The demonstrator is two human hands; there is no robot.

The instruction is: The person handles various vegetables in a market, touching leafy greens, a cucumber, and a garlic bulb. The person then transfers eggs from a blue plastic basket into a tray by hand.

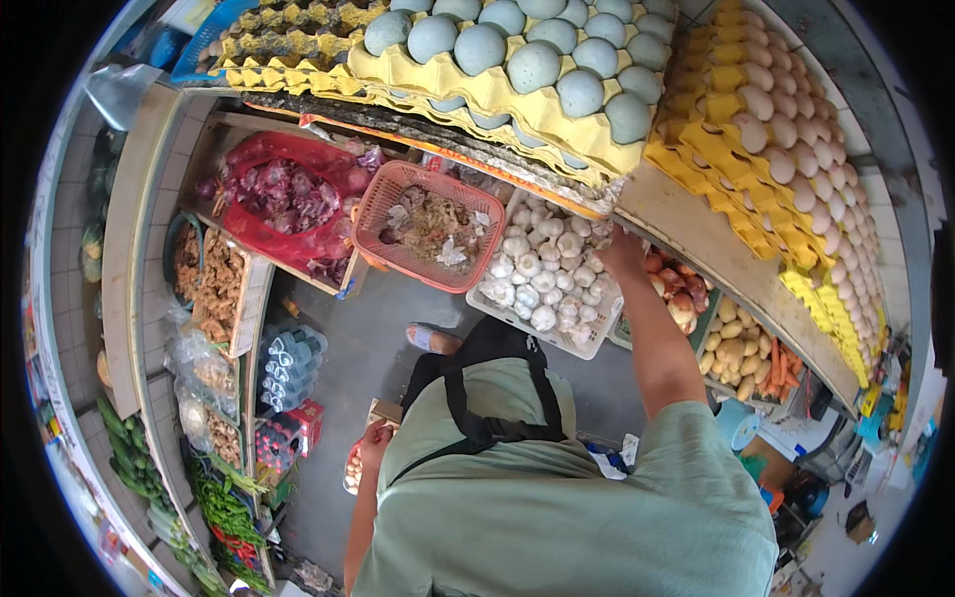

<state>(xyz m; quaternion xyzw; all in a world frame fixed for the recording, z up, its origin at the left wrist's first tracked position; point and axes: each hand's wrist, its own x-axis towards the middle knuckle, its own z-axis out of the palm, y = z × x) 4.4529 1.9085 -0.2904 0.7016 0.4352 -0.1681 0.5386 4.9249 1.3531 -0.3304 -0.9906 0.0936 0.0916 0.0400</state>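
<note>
My right arm stretches over a white plastic crate [591, 344] heaped with garlic bulbs [543, 280]. At its far right corner, my right hand [621, 252] reaches in beneath the edge of the upper shelf; its fingertips are hidden, so any grip cannot be made out. My left hand [375, 442] hangs low at my side with the fingers curled. Right by it, partly covered, are a small container of round pale items [353, 472] and a cardboard box [386, 410]. Whether that hand holds either one is unclear.
Trays of bluish eggs [533, 66] and brown eggs [803, 190] stand on the shelf above. Around the garlic are a pink basket of scraps [477, 280], red-netted shallots [287, 198], onions [680, 302], potatoes [735, 347] and carrots [780, 370]. Ginger [218, 280] lies left.
</note>
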